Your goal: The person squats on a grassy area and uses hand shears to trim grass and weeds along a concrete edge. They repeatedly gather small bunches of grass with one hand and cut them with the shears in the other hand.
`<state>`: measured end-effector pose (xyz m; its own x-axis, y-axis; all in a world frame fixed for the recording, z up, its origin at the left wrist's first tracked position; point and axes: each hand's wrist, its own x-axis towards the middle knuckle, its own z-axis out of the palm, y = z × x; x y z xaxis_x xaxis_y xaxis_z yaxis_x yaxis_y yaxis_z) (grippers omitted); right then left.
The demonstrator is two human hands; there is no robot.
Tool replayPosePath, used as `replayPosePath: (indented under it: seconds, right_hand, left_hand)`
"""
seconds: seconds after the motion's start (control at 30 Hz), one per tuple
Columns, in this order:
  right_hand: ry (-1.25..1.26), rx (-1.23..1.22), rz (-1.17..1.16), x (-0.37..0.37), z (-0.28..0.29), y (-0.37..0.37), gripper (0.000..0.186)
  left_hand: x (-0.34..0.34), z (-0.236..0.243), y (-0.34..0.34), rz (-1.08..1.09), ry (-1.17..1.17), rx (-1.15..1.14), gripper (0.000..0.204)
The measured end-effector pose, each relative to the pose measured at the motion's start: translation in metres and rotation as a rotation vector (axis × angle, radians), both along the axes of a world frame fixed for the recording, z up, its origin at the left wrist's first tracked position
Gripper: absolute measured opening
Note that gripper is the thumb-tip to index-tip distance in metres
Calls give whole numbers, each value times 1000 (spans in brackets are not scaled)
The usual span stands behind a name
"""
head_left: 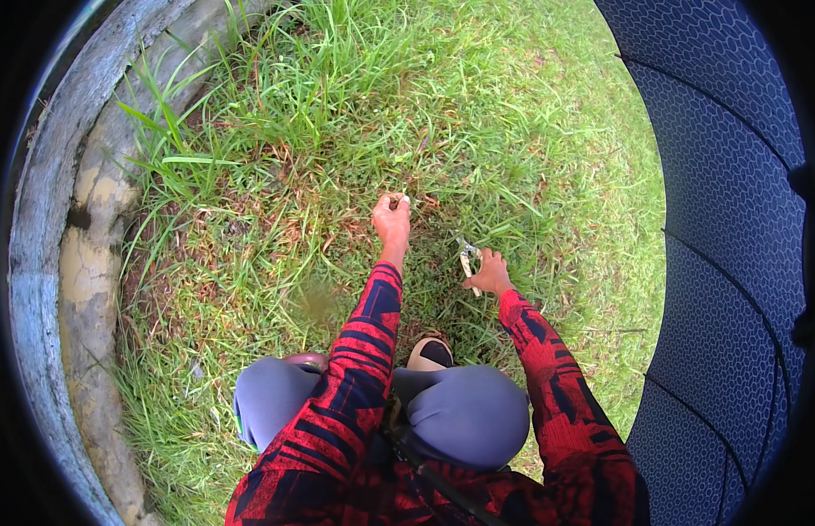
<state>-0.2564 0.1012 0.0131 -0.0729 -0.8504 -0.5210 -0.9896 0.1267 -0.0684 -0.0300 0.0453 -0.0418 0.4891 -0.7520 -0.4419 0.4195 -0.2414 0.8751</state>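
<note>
My left hand (pixel 391 221) is closed in a pinch just above the grass (pixel 320 131), near the middle of the view; what lies between its fingers is too small to make out. Lower and to its right, my right hand (pixel 488 273) grips a pair of hand shears (pixel 469 261) with pale cream handles, their metal head pointing up and away from me over short grass and weeds. The shears are a little apart from my left hand.
A weathered concrete wall (pixel 92 228) runs along the left, edged by taller grass. A dark blue patterned umbrella canopy (pixel 723 219) fills the right side. My bent knees (pixel 460 412) and a tan-and-black shoe (pixel 425 352) are at the bottom.
</note>
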Motion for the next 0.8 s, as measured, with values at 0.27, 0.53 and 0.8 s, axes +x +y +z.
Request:
replayPosePath:
  seconds: [0.27,0.53,0.8]
  right_hand:
    - [230,-42,370,-40,27,30,90]
    - [278,3,341,11,6,19,79]
    - [169,-2,305,17,12,12,42]
  left_hand:
    - [-1,3,-3,16,56,-23,9]
    - [-4,4,-2,-46,57,-39,9]
    - [5,3,-1,-131,108,-40,10]
